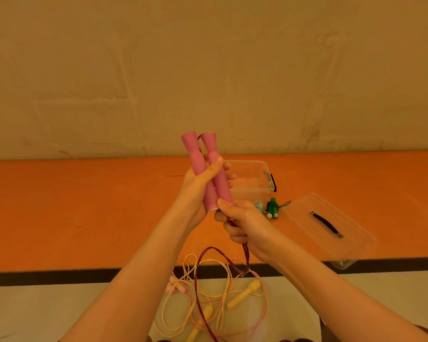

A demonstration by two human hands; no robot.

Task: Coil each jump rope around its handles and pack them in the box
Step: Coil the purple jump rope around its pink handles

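My left hand (199,191) grips two pink handles (209,169) side by side, held upright above the orange table (84,213). My right hand (242,224) sits just below the handles' lower ends and grips the dark red rope (245,253), which hangs down in loops to the floor. Behind my hands stands the clear plastic box (255,178), open. A green jump rope (272,208), coiled around its handles, lies on the table beside a light blue one (258,206) that my right hand partly hides.
The clear lid (329,228) with a black handle lies at the table's right front edge, overhanging it. On the floor below lie a yellow-handled rope (242,296) and a pale pink rope (176,287), tangled loosely together.
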